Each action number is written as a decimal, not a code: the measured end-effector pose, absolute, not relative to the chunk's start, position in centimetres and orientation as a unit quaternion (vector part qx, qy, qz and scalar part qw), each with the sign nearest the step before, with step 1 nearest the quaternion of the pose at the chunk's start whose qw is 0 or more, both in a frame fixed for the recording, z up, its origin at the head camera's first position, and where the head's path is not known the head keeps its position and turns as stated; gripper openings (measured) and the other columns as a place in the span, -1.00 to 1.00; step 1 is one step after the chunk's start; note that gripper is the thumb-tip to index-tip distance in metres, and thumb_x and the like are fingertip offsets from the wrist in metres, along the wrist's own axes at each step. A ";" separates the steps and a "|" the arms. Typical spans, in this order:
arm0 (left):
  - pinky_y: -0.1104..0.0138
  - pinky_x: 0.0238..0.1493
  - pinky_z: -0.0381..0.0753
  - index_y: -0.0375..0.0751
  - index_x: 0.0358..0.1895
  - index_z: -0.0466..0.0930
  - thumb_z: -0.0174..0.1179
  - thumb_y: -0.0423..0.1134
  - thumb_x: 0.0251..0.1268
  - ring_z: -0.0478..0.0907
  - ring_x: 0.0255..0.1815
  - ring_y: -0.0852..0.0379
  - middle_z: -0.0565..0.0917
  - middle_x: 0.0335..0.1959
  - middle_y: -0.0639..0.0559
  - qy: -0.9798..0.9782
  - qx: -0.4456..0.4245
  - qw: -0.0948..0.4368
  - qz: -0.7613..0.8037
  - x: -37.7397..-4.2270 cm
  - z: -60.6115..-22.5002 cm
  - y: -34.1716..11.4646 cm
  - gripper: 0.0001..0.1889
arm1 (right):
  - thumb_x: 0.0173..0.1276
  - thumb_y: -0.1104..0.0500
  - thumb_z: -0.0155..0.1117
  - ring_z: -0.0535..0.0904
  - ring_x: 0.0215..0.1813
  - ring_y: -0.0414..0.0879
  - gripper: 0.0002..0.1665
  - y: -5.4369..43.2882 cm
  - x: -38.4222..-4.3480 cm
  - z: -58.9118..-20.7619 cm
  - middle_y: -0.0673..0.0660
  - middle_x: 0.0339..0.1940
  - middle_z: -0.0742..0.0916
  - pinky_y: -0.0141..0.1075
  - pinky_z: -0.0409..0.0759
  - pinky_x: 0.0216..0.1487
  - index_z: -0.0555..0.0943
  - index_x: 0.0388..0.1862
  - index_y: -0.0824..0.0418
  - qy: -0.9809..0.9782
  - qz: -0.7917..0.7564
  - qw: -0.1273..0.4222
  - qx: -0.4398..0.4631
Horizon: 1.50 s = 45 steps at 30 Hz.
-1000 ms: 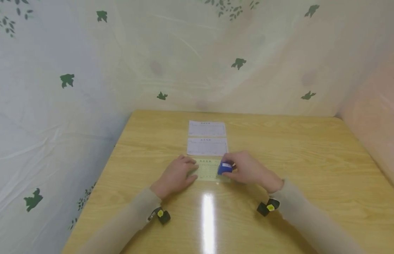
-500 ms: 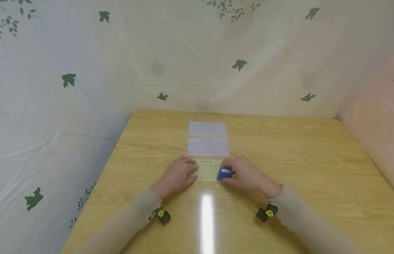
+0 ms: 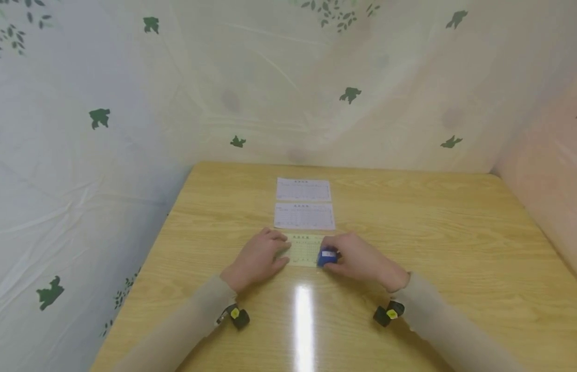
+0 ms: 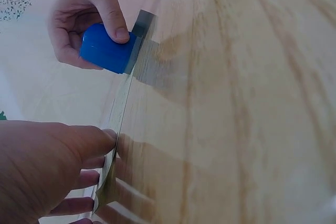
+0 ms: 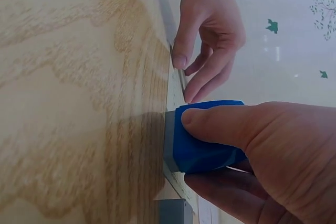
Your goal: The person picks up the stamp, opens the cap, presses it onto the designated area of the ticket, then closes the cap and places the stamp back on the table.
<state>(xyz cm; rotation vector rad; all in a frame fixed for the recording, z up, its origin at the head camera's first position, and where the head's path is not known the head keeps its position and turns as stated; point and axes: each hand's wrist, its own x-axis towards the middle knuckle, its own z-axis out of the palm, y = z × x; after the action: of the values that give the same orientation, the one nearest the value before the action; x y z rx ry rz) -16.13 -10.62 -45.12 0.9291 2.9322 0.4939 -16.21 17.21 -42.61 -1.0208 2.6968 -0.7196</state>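
A yellow-green printed form [image 3: 305, 250] lies on the wooden table. My right hand [image 3: 360, 260] grips a blue stamp [image 3: 327, 257] between thumb and fingers over the form's right part. The grey base of this stamp [image 5: 169, 142] meets the paper in the right wrist view. Beside the stamp is a grey block-like piece [image 4: 144, 22]; whether it is attached, I cannot tell. My left hand [image 3: 259, 257] rests on the form's left end with fingers extended. In the left wrist view, the paper's end curls up a little by these fingers.
Two white printed slips lie behind the form, a nearer slip [image 3: 305, 216] and a farther slip [image 3: 303, 190]. The wooden table [image 3: 432, 222] reflects a bright light strip in front. Patterned cloth [image 3: 288, 103] hangs behind and at both sides. Each wrist wears a small black camera.
My right hand has shifted slightly toward me and to the left, with the blue stamp in its grip. The left hand has kept its place on the form.
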 end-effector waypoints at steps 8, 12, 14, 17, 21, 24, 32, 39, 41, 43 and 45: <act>-0.03 0.56 0.50 -0.22 0.23 0.72 0.37 -0.04 0.44 0.59 0.38 -0.14 0.71 0.31 -0.14 0.943 0.297 0.008 0.151 -16.2 -45.3 -10.6 -0.57 | 0.33 0.17 0.57 0.70 -0.19 -0.32 -0.81 17.2 -16.1 -43.1 -0.10 -0.24 0.82 -0.45 0.74 -0.11 0.70 -0.15 0.02 0.905 -0.242 0.073 -0.341; -0.02 0.56 0.50 -0.21 0.23 0.73 0.37 -0.04 0.44 0.59 0.38 -0.13 0.71 0.31 -0.13 0.943 0.296 0.007 0.149 -16.2 -45.4 -10.6 -0.57 | 0.33 0.17 0.57 0.71 -0.18 -0.32 -0.80 17.2 -16.0 -43.4 -0.10 -0.23 0.82 -0.44 0.75 -0.08 0.70 -0.16 0.01 0.907 -0.244 0.074 -0.335; -0.02 0.56 0.49 -0.21 0.23 0.73 0.36 -0.03 0.44 0.59 0.38 -0.13 0.71 0.31 -0.13 0.944 0.296 0.009 0.149 -16.2 -45.4 -10.6 -0.56 | 0.34 0.17 0.57 0.72 -0.17 -0.32 -0.81 17.2 -16.0 -43.6 -0.11 -0.23 0.82 -0.43 0.76 -0.08 0.70 -0.15 0.00 0.908 -0.243 0.076 -0.332; -0.01 0.57 0.49 -0.21 0.24 0.72 0.36 -0.03 0.45 0.58 0.38 -0.13 0.71 0.31 -0.13 0.944 0.295 0.013 0.148 -16.3 -45.4 -10.6 -0.56 | 0.35 0.16 0.56 0.72 -0.16 -0.31 -0.80 17.2 -16.0 -43.6 -0.11 -0.22 0.82 -0.43 0.76 -0.07 0.69 -0.15 -0.01 0.910 -0.241 0.081 -0.329; -0.01 0.57 0.48 -0.21 0.24 0.72 0.36 -0.02 0.45 0.58 0.39 -0.12 0.71 0.32 -0.13 0.944 0.295 0.014 0.149 -16.3 -45.4 -10.6 -0.56 | 0.35 0.16 0.56 0.74 -0.14 -0.30 -0.81 17.3 -15.9 -43.6 -0.11 -0.22 0.82 -0.42 0.77 -0.06 0.69 -0.15 -0.01 0.910 -0.239 0.082 -0.329; -0.02 0.58 0.47 -0.21 0.24 0.72 0.36 -0.02 0.45 0.58 0.39 -0.12 0.71 0.32 -0.13 0.944 0.296 0.013 0.147 -16.2 -45.3 -10.6 -0.56 | 0.34 0.16 0.57 0.74 -0.14 -0.30 -0.80 17.2 -15.9 -43.5 -0.11 -0.22 0.82 -0.41 0.77 -0.06 0.69 -0.16 -0.02 0.911 -0.240 0.082 -0.327; -0.04 0.55 0.48 -0.23 0.22 0.73 0.36 -0.05 0.44 0.59 0.37 -0.15 0.71 0.30 -0.16 0.941 0.300 0.009 0.158 -16.1 -45.2 -10.6 -0.57 | 0.33 0.15 0.58 0.74 -0.14 -0.29 -0.80 17.2 -15.8 -43.2 -0.10 -0.22 0.83 -0.43 0.76 -0.06 0.70 -0.17 -0.01 0.913 -0.239 0.086 -0.318; -0.02 0.55 0.50 -0.21 0.23 0.72 0.37 -0.05 0.44 0.59 0.37 -0.13 0.71 0.31 -0.14 0.943 0.295 0.012 0.153 -16.2 -45.2 -10.6 -0.57 | 0.31 0.16 0.59 0.74 -0.15 -0.28 -0.79 17.1 -15.8 -43.0 -0.08 -0.22 0.84 -0.44 0.76 -0.07 0.71 -0.16 0.01 0.916 -0.241 0.088 -0.309; -0.03 0.55 0.50 -0.22 0.23 0.73 0.38 -0.05 0.43 0.59 0.37 -0.13 0.72 0.30 -0.15 0.943 0.296 0.011 0.153 -16.2 -45.2 -10.5 -0.57 | 0.31 0.16 0.59 0.75 -0.15 -0.28 -0.79 17.1 -15.8 -43.0 -0.07 -0.22 0.84 -0.43 0.77 -0.07 0.71 -0.16 0.02 0.916 -0.241 0.087 -0.309; -0.03 0.56 0.49 -0.22 0.23 0.73 0.38 -0.06 0.44 0.59 0.37 -0.13 0.72 0.30 -0.15 0.943 0.297 0.010 0.152 -16.2 -45.1 -10.5 -0.57 | 0.31 0.16 0.60 0.74 -0.15 -0.28 -0.79 17.1 -15.8 -43.0 -0.07 -0.22 0.84 -0.43 0.76 -0.08 0.71 -0.17 0.02 0.916 -0.241 0.088 -0.307; -0.03 0.56 0.49 -0.23 0.22 0.73 0.38 -0.06 0.43 0.59 0.37 -0.13 0.72 0.30 -0.15 0.942 0.298 0.010 0.155 -16.2 -45.2 -10.5 -0.58 | 0.31 0.16 0.60 0.74 -0.16 -0.29 -0.79 17.1 -15.9 -43.0 -0.07 -0.21 0.84 -0.44 0.76 -0.09 0.71 -0.17 0.01 0.917 -0.241 0.091 -0.306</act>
<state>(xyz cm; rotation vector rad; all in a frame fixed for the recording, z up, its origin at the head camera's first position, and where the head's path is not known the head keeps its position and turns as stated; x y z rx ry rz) -16.20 -10.53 -45.18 0.9302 2.9411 0.4845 -15.86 17.11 -42.96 -0.9090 2.7243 -0.7157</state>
